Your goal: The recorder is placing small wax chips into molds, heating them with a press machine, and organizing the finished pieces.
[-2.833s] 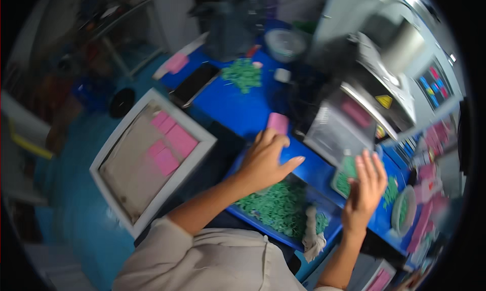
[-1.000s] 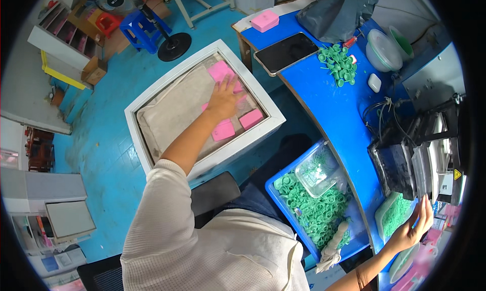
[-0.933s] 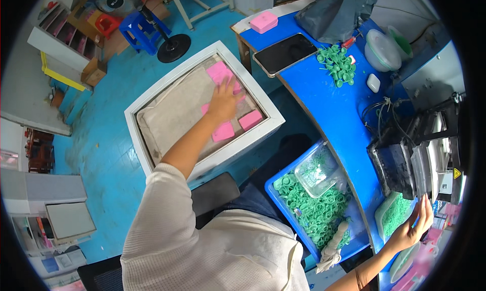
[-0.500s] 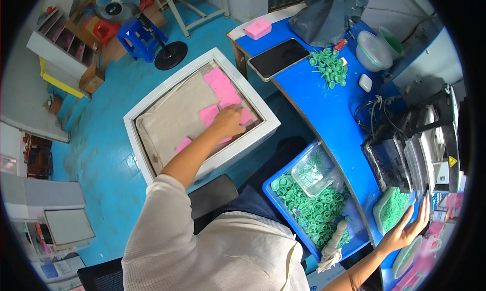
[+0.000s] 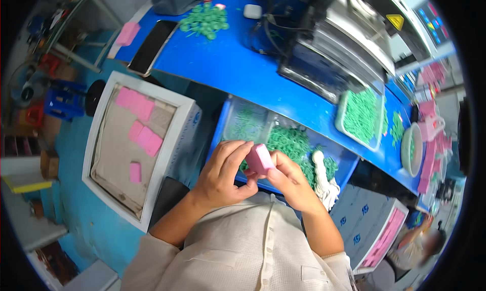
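In front of my chest I hold a small pink rectangular block (image 5: 259, 159) with both hands. My left hand (image 5: 220, 173) has curled fingers whose tips meet the block's left side. My right hand (image 5: 293, 180) pinches its lower right side, the thumb on the near face. Just beyond the hands lies a blue tray (image 5: 218, 134) with many green ring-shaped pieces (image 5: 288, 141) in it. To the left, more pink blocks (image 5: 140, 108) lie on the cloth-like top of a white-framed box (image 5: 107, 96).
A blue table (image 5: 228, 71) runs across the far side, carrying a dark phone (image 5: 153, 47), a green pile (image 5: 205, 21) and a machine (image 5: 334, 48). A container of green pieces (image 5: 359, 114) is at right. White cloth (image 5: 326, 187) hangs over the tray. Another person (image 5: 412, 248) sits at far right.
My left hand has come from the white-framed box to my chest, where a pink block is now held. My right hand has left the machine's side and joined it. The view has swung right.
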A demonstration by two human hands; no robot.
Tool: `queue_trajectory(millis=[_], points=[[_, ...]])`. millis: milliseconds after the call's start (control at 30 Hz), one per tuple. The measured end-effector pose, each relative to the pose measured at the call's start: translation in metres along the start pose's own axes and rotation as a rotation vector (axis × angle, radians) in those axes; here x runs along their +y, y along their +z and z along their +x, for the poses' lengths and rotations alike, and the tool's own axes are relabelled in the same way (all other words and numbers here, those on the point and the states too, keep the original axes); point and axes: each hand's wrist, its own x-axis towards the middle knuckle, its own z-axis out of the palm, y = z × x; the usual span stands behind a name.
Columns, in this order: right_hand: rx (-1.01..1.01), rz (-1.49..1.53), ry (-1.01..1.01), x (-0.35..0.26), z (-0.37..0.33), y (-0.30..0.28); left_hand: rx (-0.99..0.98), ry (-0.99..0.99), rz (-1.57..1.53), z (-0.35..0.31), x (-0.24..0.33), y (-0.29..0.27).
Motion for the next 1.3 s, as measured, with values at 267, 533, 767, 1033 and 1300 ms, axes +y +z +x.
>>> queue_trajectory(millis=[267,533,767,1033,1300], points=[[0.175,0.028,0.102,-0.004,-0.036,-0.029,-0.247,-0.734,-1.029,0.012,0.027,0.035],[0.277,-0.595,-0.173,0.005,-0.043,-0.026,-0.395,-1.159,-1.318,0.006,0.020,0.044],[0.223,-0.381,-0.152,0.011,-0.053,-0.036,-0.502,-0.431,-0.772,0.010,0.026,0.045],[0.173,-0.332,-0.149,-0.005,-0.056,-0.031,-0.451,-0.605,-0.922,0.008,0.032,0.046],[0.234,-0.187,-0.084,0.005,-0.062,-0.040,-0.432,-0.762,-1.075,0.006,0.023,0.046]])
